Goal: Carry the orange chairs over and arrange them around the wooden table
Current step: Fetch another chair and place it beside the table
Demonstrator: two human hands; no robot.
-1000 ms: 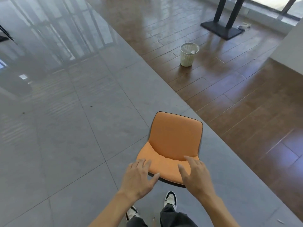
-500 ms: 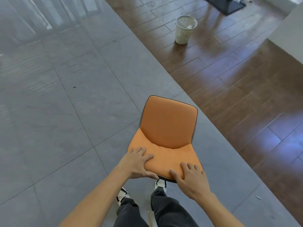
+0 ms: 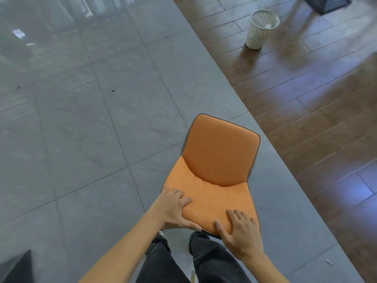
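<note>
An orange chair (image 3: 218, 158) with a dark rim stands on the grey tiles right in front of me, its backrest facing away. My left hand (image 3: 175, 211) clasps the seat's front left edge, fingers on top and thumb at the rim. My right hand (image 3: 240, 231) grips the front right corner the same way. The chair's legs are hidden under the seat. No wooden table is in view.
A white slatted waste bin (image 3: 259, 29) stands on the brown wooden floor (image 3: 316, 94) at the upper right. A black base plate (image 3: 324, 4) lies beyond it. Grey tiled floor (image 3: 81, 119) spreads to the left. A dark object's corner (image 3: 18, 268) shows at the bottom left.
Both hands went from reaching toward the seat to gripping its front edge. The view has shifted, so the bin and the wooden floor now lie further right.
</note>
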